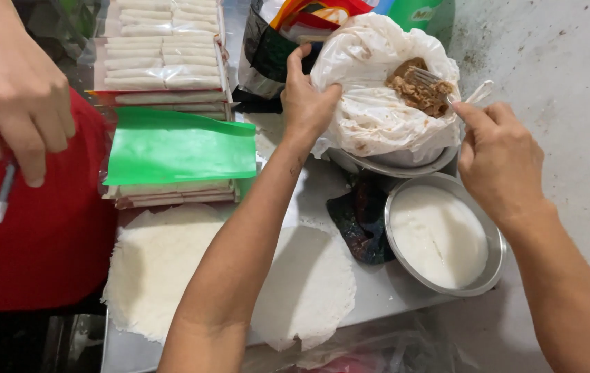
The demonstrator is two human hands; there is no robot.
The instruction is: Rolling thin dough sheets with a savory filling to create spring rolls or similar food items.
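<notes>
My left hand (305, 100) grips the edge of a white plastic bag (371, 114) that lines a metal bowl (391, 164) at the top middle. Brown minced filling (419, 91) lies inside the bag. My right hand (498, 159) pinches the handle of a clear plastic fork (457, 93), whose tines are dug into the filling. Below my left forearm a round white wrapper sheet (312, 283) lies flat on the metal tabletop (378, 290). A second stack of white wrappers (153, 266) lies to its left.
A metal dish of white liquid (440, 238) stands at the right, a dark cloth (360, 217) beside it. Packs of rolled wrappers (163, 62) and a green sheet (181, 148) lie at the back left. Another person's hand (15, 93) holds a pen (1, 197) over red cloth (39, 235).
</notes>
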